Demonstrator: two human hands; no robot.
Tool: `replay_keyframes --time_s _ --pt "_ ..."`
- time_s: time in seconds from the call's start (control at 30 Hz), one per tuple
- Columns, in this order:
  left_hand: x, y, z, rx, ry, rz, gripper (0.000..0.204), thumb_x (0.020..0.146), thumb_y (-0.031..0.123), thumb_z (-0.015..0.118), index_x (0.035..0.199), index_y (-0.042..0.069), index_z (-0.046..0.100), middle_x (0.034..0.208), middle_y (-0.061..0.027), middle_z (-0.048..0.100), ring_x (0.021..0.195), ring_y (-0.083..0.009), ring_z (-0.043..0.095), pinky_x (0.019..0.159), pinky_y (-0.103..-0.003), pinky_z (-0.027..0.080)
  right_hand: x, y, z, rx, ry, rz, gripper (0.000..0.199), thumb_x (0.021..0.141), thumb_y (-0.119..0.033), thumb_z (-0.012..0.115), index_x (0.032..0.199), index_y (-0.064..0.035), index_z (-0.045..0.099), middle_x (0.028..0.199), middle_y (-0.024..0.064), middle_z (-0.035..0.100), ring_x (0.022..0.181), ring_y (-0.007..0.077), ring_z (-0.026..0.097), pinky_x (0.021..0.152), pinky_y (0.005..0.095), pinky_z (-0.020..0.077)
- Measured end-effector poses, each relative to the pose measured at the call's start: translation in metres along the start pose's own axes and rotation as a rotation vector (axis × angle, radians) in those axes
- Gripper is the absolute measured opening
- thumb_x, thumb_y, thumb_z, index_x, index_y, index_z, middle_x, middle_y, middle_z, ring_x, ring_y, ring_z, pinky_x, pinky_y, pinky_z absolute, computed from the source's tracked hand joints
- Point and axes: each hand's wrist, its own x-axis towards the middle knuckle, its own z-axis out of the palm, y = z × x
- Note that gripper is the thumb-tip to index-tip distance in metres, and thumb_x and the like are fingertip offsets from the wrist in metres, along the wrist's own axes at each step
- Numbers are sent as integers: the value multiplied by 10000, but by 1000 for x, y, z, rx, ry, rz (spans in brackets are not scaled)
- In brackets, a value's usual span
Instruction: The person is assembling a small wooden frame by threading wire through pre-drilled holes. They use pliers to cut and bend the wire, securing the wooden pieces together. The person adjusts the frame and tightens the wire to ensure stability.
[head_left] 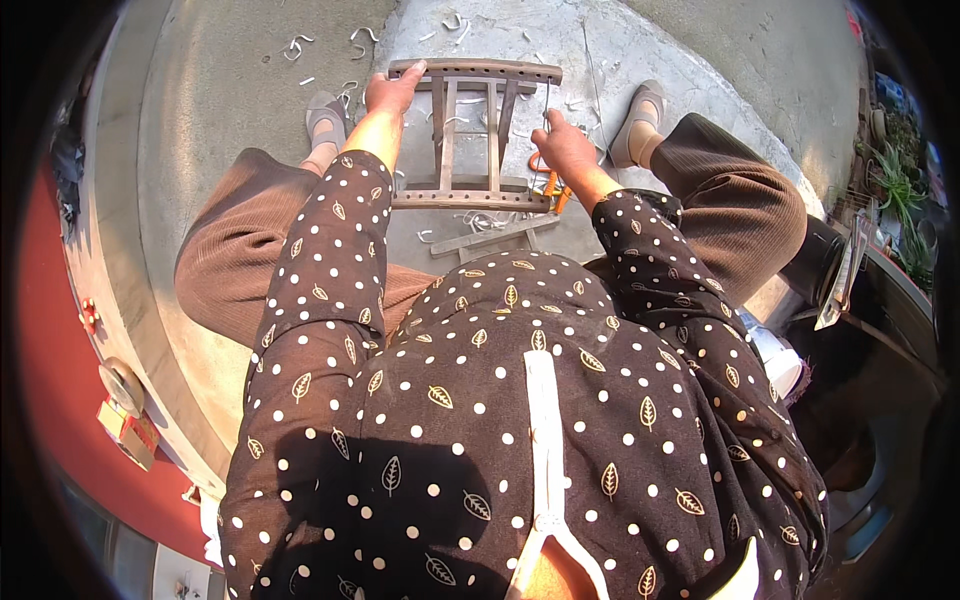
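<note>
A wooden folding-stool frame (447,130) with rows of holes along its two rails stands in front of me, between my feet. My left hand (393,90) is closed round the left end of its far rail. Off the frame's right side, my right hand (566,148) is closed, its fingers curled together. From the far rail's right end a thin dark strand (547,98) runs straight down to that hand; whether it is cord or wire I cannot tell. Orange scissor-like handles (543,168) show just below the right hand, partly hidden by it.
White strip scraps (365,36) lie scattered on the concrete floor. A small wooden stool (497,240) is close to my lap, beneath the frame. Potted plants (900,185) and a dark bin (812,258) are at the right; a low wall edge (110,270) curves along the left.
</note>
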Motion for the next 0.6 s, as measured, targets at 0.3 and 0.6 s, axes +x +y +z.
replay_keyframes --time_s 0.3,0.6 --pt "-29 -16 -65 -214 -91 -135 791 803 567 600 1358 50 375 1287 -163 486 1101 -275 511 947 -471 359 6 14 -10 163 -17 49 866 740 -500 704 1313 62 377 1204 314 526 1161 379 517 970 400 410" --pt "-12 -120 -69 -56 133 -385 579 865 487 527 1281 88 480 1188 -116 548 952 -270 552 811 -469 412 -26 4 -36 30 150 -119 596 746 -416 681 1159 -8 548 1108 234 606 1057 361 579 893 431 458"
